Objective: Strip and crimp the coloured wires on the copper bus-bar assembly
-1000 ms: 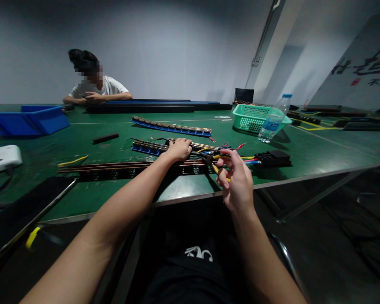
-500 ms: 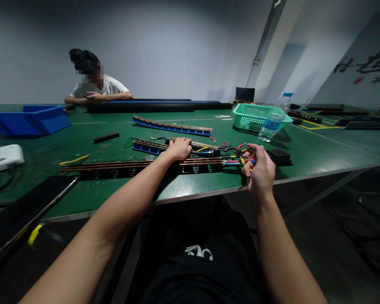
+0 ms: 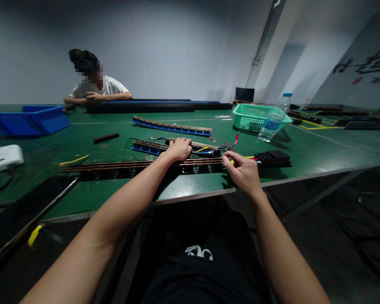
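My left hand (image 3: 180, 149) lies across the strips with its fingers bent over a short black-and-blue strip with metal rods (image 3: 150, 146). In front of it runs a long black strip with copper rods (image 3: 120, 165), partly under my left wrist. My right hand (image 3: 244, 171) is closed in a pinch on wires at the long strip's right end; a yellow bit (image 3: 232, 161) shows by the fingers. Other wires are hidden behind the hand. A red-sleeved wire (image 3: 236, 139) sticks up behind it. Right of the hand sits a black block (image 3: 275, 158) with coloured wires leading to it.
Another blue strip (image 3: 174, 126) lies farther back. A green basket (image 3: 250, 120) and a water bottle (image 3: 274, 120) stand at the right. Blue bins (image 3: 47, 120) and a white device (image 3: 4, 158) are on the left. Across the table sits a person (image 3: 96, 88).
My right hand has moved left, from the loose wires to the end of the long strip. The black block and the red wire now show more. My left hand has stayed put.
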A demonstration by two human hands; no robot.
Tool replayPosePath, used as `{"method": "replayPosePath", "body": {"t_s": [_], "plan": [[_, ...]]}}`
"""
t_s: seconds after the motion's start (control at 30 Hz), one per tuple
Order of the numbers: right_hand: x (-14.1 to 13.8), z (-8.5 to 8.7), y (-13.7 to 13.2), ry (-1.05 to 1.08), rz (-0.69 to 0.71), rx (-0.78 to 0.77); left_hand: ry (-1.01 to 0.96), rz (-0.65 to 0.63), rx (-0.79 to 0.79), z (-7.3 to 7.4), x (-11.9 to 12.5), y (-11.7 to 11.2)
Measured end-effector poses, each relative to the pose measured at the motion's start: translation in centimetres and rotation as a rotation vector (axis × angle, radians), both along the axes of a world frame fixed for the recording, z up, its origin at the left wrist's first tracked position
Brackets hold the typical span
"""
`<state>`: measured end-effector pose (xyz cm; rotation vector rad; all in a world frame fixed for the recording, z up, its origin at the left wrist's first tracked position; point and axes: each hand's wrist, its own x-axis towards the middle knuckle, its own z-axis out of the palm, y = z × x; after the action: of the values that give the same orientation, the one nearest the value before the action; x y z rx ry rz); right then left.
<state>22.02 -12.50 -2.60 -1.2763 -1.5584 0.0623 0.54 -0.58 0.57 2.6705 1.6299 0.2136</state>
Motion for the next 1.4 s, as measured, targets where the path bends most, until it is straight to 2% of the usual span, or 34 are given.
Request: {"method": "replayPosePath", "body": {"t_s": [0.07, 0.13, 0.2, 0.37, 0.57, 0.77, 1.0, 1.1, 1.2, 1.4], "plan": [[0.1, -0.2, 0.3, 0.264, 0.005, 0.059, 0.0, 0.01, -0.004, 0.0, 0.0, 0.0], [0.1, -0.3, 0.3, 0.508, 0.069, 0.098, -0.001, 0.017, -0.01, 0.1, 0.0, -0.1], [0.2, -0.4, -0.2, 0.656, 0.148, 0.126, -0.001, 0.015, -0.015, 0.1, 0.0, -0.1], [-0.5, 0.1, -3.8, 0.901, 0.219, 0.234, -0.007, 0.008, -0.011, 0.1, 0.0, -0.2], [-0.4, 1.0, -8.5, 1.001, 0.18, 0.18, -0.006, 0.012, -0.007, 0.0, 0.0, -0.1], [0.6, 0.6, -9.9, 0.906, 0.178, 0.086, -0.006, 0.005, -0.003, -0.1, -0.1, 0.1], [0.5, -0.6, -7.7, 0.75, 0.227, 0.067, 0.011, -0.002, -0.007, -0.1, -0.2, 0.3], [0.6, -1.2, -6.7, 0.61, 0.256, 0.012, 0.013, -0.004, -0.015, -0.1, -0.2, 0.3], [0.4, -1.5, -6.3, 0.458, 0.204, -0.048, 0.008, -0.009, -0.009, 0.0, -0.2, 0.3], [-0.1, -2.6, -6.0, -0.027, 0.069, -0.001, 0.015, 0.001, 0.004, -0.2, -0.1, 0.4]]}}
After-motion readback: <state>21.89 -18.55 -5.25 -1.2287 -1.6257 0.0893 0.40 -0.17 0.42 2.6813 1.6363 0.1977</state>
